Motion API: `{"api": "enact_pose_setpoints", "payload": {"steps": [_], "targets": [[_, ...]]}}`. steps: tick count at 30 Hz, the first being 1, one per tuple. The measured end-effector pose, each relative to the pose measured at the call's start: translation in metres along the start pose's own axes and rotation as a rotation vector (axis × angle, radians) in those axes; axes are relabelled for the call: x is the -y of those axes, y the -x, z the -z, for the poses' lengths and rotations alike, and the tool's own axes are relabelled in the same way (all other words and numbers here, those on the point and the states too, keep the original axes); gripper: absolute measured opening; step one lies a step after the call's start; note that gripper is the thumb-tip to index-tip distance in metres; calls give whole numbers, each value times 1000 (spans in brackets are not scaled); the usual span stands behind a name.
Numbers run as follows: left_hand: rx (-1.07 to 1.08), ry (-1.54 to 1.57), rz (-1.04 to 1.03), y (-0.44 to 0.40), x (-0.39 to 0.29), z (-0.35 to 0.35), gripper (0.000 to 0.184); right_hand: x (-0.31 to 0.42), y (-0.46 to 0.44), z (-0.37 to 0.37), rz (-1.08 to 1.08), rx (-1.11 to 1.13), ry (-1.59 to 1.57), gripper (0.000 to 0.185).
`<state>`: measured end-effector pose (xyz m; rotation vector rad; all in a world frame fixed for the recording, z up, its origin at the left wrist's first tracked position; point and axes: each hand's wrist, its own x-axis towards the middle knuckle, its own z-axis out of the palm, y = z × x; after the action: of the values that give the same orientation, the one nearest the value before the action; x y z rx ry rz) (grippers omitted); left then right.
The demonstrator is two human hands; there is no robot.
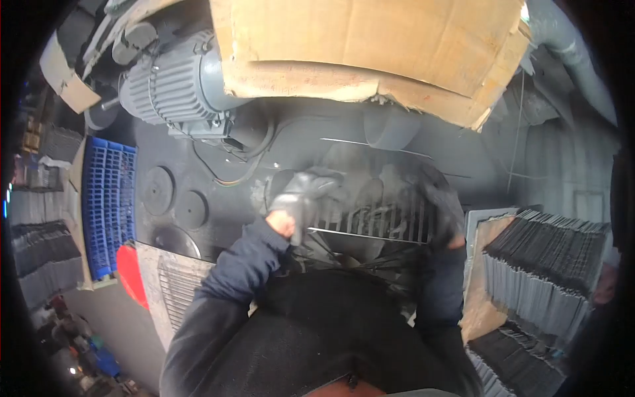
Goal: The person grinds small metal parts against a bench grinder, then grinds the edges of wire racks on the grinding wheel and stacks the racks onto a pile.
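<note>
In the head view, the left hand (pixel 307 196), in a grey glove, is stretched forward from a dark blue sleeve (pixel 246 259), and it is near the left end of a row of dark slats (pixel 370 221). The right hand (pixel 442 202), in a darker glove, is at the right end of the same row. Both hands are blurred, so I cannot tell whether the fingers of either one are open or closed, or whether they grip something. The row of slats lies between the two hands, in front of the person's body, with a thin bright bar (pixel 367 234) along its near edge. Above the hands, a large piece of cardboard (pixel 370 40) covers the upper middle, and a grey ribbed motor (pixel 165 83) is to the left of it. Below the motor, two round discs (pixel 159 190) lie near each other on the dark surface. Farther left there is a blue grid-like crate (pixel 109 205), with a red round piece (pixel 132 276) near its lower end. On the right side, thin grey plates (pixel 539 264) are stacked closely, beside a brown board (pixel 484 278).
</note>
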<state>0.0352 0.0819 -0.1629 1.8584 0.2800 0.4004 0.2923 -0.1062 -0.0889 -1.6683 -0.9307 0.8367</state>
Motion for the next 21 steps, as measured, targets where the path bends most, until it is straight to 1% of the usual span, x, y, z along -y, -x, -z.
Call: {"api": "enact_pose_setpoints", "payload": {"steps": [1, 2, 4, 5, 8, 9, 10, 11, 12, 13, 14, 16, 18, 19, 20, 21], "targets": [[-6, 275, -69, -16, -20, -10, 29, -4, 13, 11, -158, -95, -176, 45], [-14, 319, -38, -21, -14, -22, 30, -8, 22, 21, -320, -195, -358, 51], [-34, 410, 23, -32, -1, -44, 33, -13, 27, 43, -453, -234, -376, 56], [-40, 623, 166, -34, -20, -46, 34, -13, 28, 47, -519, -259, -393, 58], [-205, 428, 54, -12, -1, -24, 44, -31, 5, 23, -416, -130, -490, 55], [-207, 714, 322, 4, 4, -6, 47, -31, -12, 5, -390, -77, -365, 56], [-252, 872, 440, 11, -3, 7, 45, -28, -28, -18, -362, -28, -234, 56], [-323, 1042, 557, 19, -9, 20, 42, -10, -39, -42, -465, 2, -138, 56], [-416, 1202, 667, 27, -16, 32, 40, -8, -43, -48, -509, 28, -93, 56], [-462, 1070, 688, 29, -11, 38, 39, -6, -48, -53, -552, 56, -49, 56], [-512, 939, 703, 31, -2, 40, 38, -29, -51, -53, -533, 86, -55, 56], [-277, 583, 221, 26, 45, 19, 38, -32, -46, -41, -468, 4, -181, 58], [-81, 253, -1, -13, -2, 9, 38, -33, -22, 3, -396, -105, -349, 60], [-14, 107, -129, -32, -26, 4, 39, -46, -7, 37, -377, -104, -396, 60], [-24, 164, -111, -33, -22, -9, 41, -60, 11, 61, -423, -228, -503, 59], [-33, 218, -99, -34, -9, -25, 43, -18, 22, 64, -479, -280, -244, 62]]}}
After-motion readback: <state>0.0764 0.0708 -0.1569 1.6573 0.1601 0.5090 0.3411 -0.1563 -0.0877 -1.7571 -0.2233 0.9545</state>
